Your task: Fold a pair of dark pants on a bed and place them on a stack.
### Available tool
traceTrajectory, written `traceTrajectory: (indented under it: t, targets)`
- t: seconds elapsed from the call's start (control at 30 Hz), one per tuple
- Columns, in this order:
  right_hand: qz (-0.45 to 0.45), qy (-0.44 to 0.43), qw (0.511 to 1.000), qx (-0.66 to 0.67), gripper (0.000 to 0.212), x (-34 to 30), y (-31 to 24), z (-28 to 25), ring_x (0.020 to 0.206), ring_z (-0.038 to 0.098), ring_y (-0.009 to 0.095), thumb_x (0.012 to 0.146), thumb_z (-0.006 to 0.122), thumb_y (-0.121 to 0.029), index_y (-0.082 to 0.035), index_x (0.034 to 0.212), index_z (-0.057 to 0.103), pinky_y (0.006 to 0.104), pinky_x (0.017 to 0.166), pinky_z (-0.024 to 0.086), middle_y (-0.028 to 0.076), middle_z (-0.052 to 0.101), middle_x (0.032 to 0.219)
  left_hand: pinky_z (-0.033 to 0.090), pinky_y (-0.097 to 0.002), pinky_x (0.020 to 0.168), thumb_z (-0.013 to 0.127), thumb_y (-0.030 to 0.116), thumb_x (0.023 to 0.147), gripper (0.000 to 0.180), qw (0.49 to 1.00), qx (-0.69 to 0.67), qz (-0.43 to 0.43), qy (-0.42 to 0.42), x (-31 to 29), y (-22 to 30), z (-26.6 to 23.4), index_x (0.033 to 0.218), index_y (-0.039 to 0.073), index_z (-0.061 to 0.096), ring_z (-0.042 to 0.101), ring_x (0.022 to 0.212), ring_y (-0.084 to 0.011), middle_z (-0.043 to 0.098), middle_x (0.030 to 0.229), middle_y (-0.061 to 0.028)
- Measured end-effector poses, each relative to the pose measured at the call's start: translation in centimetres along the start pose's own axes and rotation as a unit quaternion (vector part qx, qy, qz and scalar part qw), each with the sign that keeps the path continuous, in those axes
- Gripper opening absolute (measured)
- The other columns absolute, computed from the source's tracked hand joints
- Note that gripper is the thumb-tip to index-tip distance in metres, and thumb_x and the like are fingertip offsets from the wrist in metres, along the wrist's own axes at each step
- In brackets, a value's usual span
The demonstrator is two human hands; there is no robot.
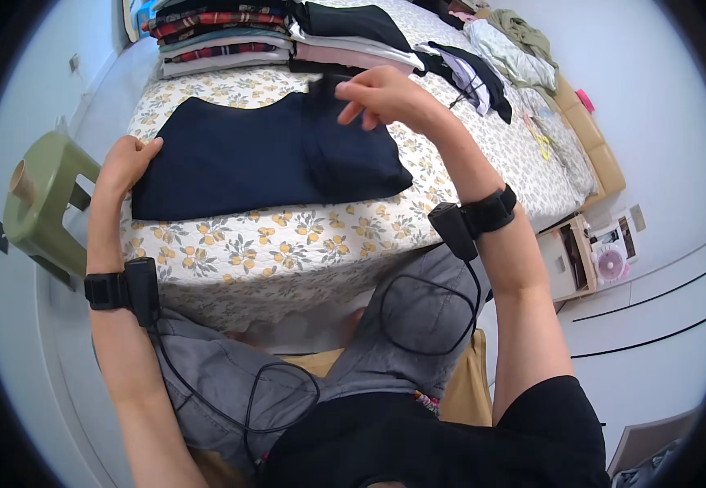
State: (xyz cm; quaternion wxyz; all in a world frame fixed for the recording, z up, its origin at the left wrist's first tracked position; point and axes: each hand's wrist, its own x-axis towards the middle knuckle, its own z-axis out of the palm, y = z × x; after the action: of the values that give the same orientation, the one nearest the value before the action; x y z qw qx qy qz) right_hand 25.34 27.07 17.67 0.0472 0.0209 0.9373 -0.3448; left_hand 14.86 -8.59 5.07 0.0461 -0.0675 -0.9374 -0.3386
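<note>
A dark navy garment (235, 159) lies spread on the flowered bedspread, its right part folded over in a second layer. At its left edge, my left hand (131, 161) is closed, thumb and curled fingers gripping the cloth. My right hand (385, 96) hovers over the far right part, its fingers bent and apart. Beside those fingertips, a blurred dark flap of cloth stands a little raised; whether the fingers touch it is hard to see. Both wrists wear black straps with small boxes and cables.
Stacks of folded clothes (227, 41) stand at the bed's far edge, next to another folded pile (353, 37). Loose clothes (507, 53) lie farther right. A green stool (48, 203) with a cardboard tube stands left. The bedspread (288, 244) hangs over the near edge. A pink fan (611, 262) sits right.
</note>
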Motion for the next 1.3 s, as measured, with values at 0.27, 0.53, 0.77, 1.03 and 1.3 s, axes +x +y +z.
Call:
traceTrajectory:
  t: [0.27,0.53,0.77,1.03,1.3]
  targets:
    - [-0.165,0.146,0.962,-0.163,0.056,-0.2,9.1,2.4,0.123,0.042,0.036,0.091,0.047,-0.042,0.000,0.128,0.044,0.0389,0.101,0.035,0.025,0.044,0.131,0.045,-0.0376,0.055,0.061,0.041,0.082,0.048,0.998,0.058,-0.002,-0.019,0.3,0.5,-0.7,0.067,-0.004,0.058,0.055,0.052,-0.0215,0.055,0.056,-0.0132]
    - [-0.175,0.065,0.938,-0.292,0.063,-3.9,13.4,8.3,0.137,0.016,0.036,0.095,0.026,-0.050,-0.007,0.141,0.029,0.0493,0.111,0.012,0.020,0.025,0.146,0.047,-0.0400,0.068,0.060,0.044,0.083,0.049,0.990,0.124,0.027,0.059,0.1,1.7,-0.4,0.086,-0.005,0.061,0.061,0.071,-0.0324,0.063,0.075,-0.0207]
    - [-0.278,0.125,0.916,-0.262,0.065,-4.5,11.6,7.2,0.138,0.016,0.033,0.093,0.035,-0.051,-0.006,0.139,0.031,0.0466,0.112,0.011,0.020,0.023,0.146,0.041,-0.0382,0.092,0.051,0.028,0.091,0.038,0.972,-0.006,0.203,0.115,-1.9,10.3,2.4,0.111,-0.005,0.055,0.054,0.105,-0.0363,0.058,0.110,-0.0224]
    - [-0.278,0.079,0.931,-0.222,0.066,-4.3,13.4,9.1,0.136,0.020,0.034,0.093,0.027,-0.055,-0.008,0.137,0.038,0.0464,0.111,0.012,0.022,0.028,0.144,0.020,-0.0392,0.110,0.038,0.029,0.095,0.047,0.854,0.097,0.503,-0.090,2.3,24.3,17.2,0.134,0.002,0.038,0.024,0.136,-0.0311,0.033,0.142,-0.0191]
    - [-0.275,0.084,0.937,-0.198,0.067,-4.4,13.7,9.8,0.136,0.021,0.035,0.093,0.026,-0.055,-0.005,0.137,0.037,0.0477,0.111,0.012,0.022,0.030,0.143,0.012,-0.0432,0.112,0.028,0.040,0.097,0.058,0.885,0.174,0.411,-0.134,5.4,21.8,24.0,0.143,0.007,0.021,0.013,0.140,-0.0276,0.016,0.150,-0.0146]
